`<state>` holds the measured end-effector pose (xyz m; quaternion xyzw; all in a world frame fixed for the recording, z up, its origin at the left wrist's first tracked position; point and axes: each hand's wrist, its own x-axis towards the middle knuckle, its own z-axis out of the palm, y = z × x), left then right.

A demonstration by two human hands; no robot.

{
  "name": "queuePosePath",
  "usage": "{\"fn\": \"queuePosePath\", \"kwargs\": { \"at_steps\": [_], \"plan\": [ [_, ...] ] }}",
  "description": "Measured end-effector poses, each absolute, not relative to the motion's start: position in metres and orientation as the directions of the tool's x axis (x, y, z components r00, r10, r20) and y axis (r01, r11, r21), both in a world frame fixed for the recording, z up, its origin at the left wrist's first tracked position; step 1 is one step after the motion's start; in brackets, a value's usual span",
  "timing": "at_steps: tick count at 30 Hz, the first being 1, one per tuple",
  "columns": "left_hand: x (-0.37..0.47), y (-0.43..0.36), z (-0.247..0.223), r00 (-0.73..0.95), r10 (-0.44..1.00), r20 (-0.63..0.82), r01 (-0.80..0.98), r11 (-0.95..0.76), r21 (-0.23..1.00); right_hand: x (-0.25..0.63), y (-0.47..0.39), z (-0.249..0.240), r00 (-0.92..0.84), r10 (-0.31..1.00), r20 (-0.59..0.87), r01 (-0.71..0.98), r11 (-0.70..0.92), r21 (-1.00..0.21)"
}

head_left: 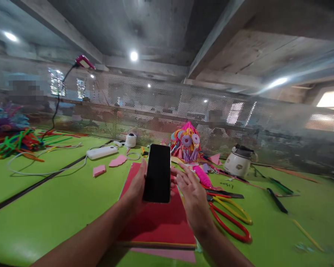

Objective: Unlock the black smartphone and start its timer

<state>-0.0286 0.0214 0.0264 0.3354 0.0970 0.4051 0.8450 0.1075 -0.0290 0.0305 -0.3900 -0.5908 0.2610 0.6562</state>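
A smartphone with a dark screen is held upright over a red board. My left hand grips it along its left edge, thumb in front and the fingers mostly hidden behind. On the other side, my right hand is beside the phone's right edge with its fingers stretched out; whether a fingertip touches the phone is hard to tell. To the right of that hand lie scissors with red and yellow handles. Just beyond it are a bright pink bundle and a colourful paper-and-tassel craft.
A power strip, pink paper pieces and a white cable lie on the green table at left, near colourful pipe cleaners. A jug and a black-handled tool are at right. A perforated metal screen stands behind.
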Motion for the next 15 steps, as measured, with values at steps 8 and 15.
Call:
{"fn": "queuePosePath", "kwargs": {
  "at_steps": [8,15],
  "plan": [
    [-0.032,0.023,0.029,0.608,0.791,0.069,-0.648,0.444,0.619,0.111,-0.048,0.031,-0.156,0.548,0.822,0.663,0.675,-0.325],
    [-0.029,0.024,0.03,0.577,0.806,0.131,-0.702,0.407,0.585,0.106,-0.054,0.033,-0.496,0.441,0.748,0.614,0.788,-0.058]
  ]
}}
